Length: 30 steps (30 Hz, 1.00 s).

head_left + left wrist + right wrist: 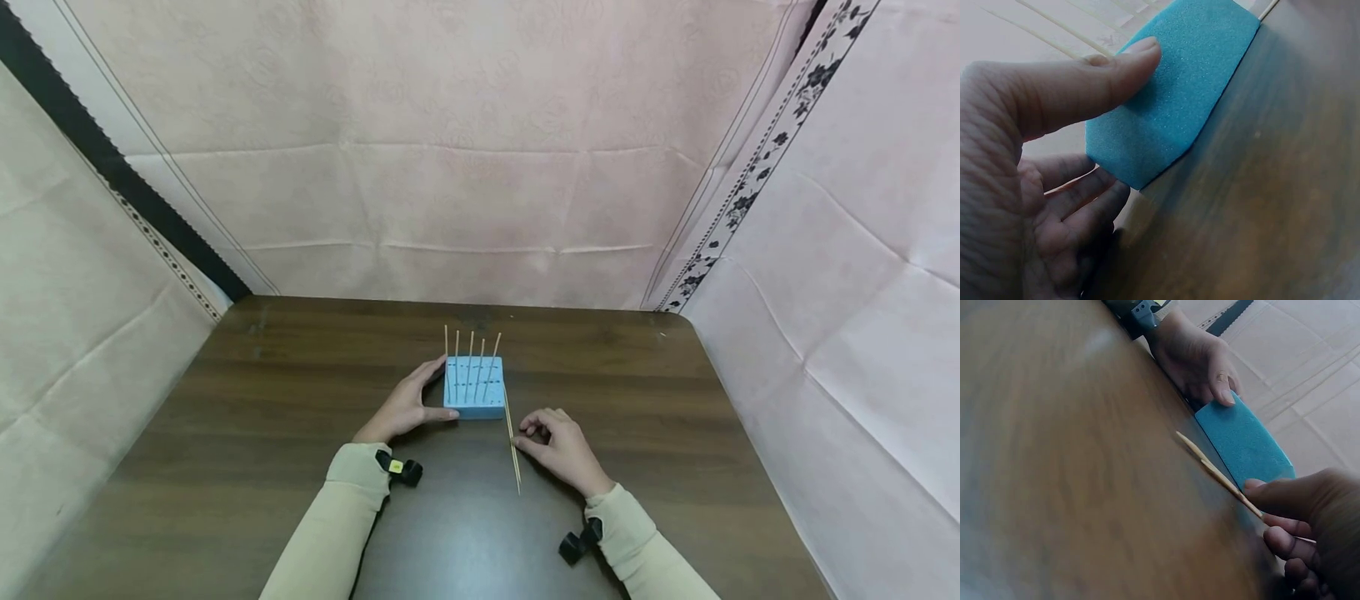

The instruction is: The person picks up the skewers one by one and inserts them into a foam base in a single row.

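Note:
A light-blue foam block point(475, 412) stands on the table with several thin wooden skewers point(472, 346) upright in its top. My left hand point(405, 404) holds the block at its left side, the thumb point(1141, 62) against the near face and the fingers round behind. Beside the block's right edge, two loose skewers point(514, 458) lie lengthwise, pointed ends point(1180, 435) toward me. My right hand point(558, 446) is just right of them, fingers loosely bent, thumb tip point(1254, 485) right at the skewers. Part of their length is hidden behind those fingers in the right wrist view.
The brown wooden table point(300, 358) spreads around the block. A pale cloth backdrop point(465, 200) rises behind its far edge, with more cloth at both sides. Each wrist carries a black strap-on camera point(572, 547).

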Each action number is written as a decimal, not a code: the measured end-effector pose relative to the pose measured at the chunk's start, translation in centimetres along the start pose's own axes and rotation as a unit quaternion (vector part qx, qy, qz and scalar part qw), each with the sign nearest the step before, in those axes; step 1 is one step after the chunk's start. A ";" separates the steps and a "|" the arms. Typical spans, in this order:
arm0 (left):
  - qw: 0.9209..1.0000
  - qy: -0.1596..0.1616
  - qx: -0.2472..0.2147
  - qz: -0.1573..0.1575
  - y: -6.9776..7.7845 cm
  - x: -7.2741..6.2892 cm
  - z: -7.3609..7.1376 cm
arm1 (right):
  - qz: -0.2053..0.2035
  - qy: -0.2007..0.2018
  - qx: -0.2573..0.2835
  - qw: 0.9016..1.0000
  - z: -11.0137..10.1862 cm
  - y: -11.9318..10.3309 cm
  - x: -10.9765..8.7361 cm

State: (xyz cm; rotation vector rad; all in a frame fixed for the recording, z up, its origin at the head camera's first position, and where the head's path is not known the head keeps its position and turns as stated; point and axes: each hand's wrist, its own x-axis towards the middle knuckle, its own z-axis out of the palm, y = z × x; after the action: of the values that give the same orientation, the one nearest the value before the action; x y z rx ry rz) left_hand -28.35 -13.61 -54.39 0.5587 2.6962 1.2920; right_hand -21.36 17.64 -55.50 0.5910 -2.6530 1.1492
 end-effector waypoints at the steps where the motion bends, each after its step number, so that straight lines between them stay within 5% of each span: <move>1: 1.000 0.000 0.001 -0.001 0.0 0.0 0.0 | -0.002 0.000 -0.001 1.000 0.0 0.0 0.0; 17: 1.000 0.005 0.005 0.006 -0.3 0.1 0.1 | -0.009 0.004 -0.012 1.000 -0.3 -0.2 0.1; 30: 1.000 0.003 0.002 -0.001 -0.1 0.0 0.1 | 0.064 0.067 -0.110 0.990 -1.5 0.0 0.2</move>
State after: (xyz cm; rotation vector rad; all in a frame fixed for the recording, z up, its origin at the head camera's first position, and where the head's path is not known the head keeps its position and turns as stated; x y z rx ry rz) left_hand -28.34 -13.61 -54.48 0.5535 2.7033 1.2911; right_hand -21.50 18.68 -54.35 0.2978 -2.6829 0.8752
